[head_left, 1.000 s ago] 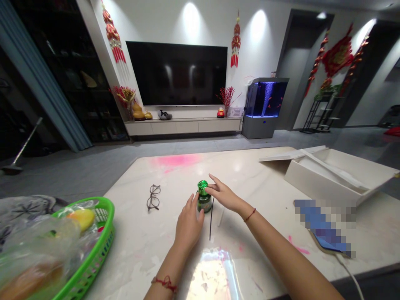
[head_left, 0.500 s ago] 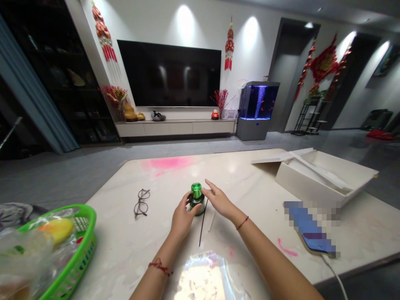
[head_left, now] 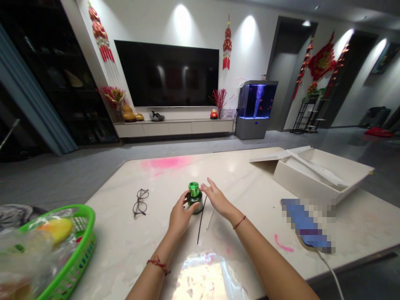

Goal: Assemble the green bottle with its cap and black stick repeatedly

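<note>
A small dark green glass bottle with a shiny green cap stands upright on the table. My left hand is wrapped round the bottle's body, thumb in front and fingers on the left side. Just right of the cap is my right hand, its fingers stretched out and apart, with nothing in them; whether a fingertip touches the cap I cannot tell. Between the hands lie a thin black stick and a slim whitish strip.
Eyeglasses lie to the left, beyond a green basket of bagged items. An open white box stands at the right, with a phone on a cable before it. A clear plastic sheet lies nearest me.
My right hand has drawn slightly away from the cap, its fingers more spread. My left hand keeps its grip on the bottle. The whole view has shifted a little.
</note>
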Motion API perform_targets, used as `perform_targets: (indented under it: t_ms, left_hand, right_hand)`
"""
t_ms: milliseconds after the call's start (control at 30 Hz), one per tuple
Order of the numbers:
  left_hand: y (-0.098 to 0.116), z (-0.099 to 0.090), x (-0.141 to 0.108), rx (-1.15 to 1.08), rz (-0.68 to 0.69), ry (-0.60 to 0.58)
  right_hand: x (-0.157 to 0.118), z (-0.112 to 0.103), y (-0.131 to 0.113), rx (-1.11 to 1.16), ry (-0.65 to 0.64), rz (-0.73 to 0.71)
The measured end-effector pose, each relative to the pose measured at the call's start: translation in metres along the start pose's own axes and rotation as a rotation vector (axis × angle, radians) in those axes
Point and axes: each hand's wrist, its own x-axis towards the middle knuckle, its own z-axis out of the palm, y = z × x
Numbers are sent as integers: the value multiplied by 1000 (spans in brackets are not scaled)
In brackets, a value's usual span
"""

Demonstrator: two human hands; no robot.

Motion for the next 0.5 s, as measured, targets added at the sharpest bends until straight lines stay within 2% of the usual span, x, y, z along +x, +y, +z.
perform_targets:
  t_ms: [67,133,267,300,367,433,500]
  left_hand:
    - [0,0,0,6,-7,-6]
    - [-1,0,1,11,-9,-10]
    - [-1,0,1,13,-6,-13]
    - [-1,0,1,13,-5,-12]
    - [-1,0,1,19,-6,-10]
    - [0,0,1,25,-10,-4]
    - [-1,0,1,20,-5,-3]
  right_hand:
    - [2,-1,-1,-113,93,12]
    - [4,0,-1,-154,131,-15]
    - [6,4,-6,-136,-4,-89]
    - [6,2,-8,-192,23,-67]
    - [5,-3,-12,-356,210,9]
    - [6,-8,-15,-453,339,-6]
    - [8,-6,-14,-451,297,-144]
